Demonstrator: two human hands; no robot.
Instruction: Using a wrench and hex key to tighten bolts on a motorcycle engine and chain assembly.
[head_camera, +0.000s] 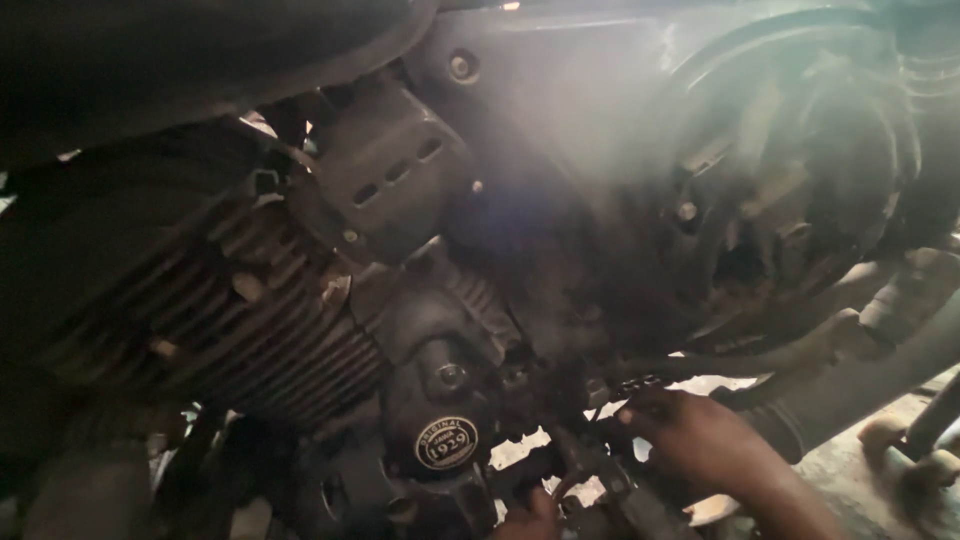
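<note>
Two greasy hands work under a motorcycle engine (300, 320) with ribbed metal fins: right hand (700, 435) fingers curl on a dark chain (630, 385); left hand (530, 520) fingers' state I cannot tell.

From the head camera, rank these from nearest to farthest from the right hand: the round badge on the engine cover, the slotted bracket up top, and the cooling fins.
Measured from the right hand at the lower right:
1. Round badge, to its left, low on the engine cover.
2. Slotted bracket, up and to the left.
3. Cooling fins, far left on the cylinder.
</note>
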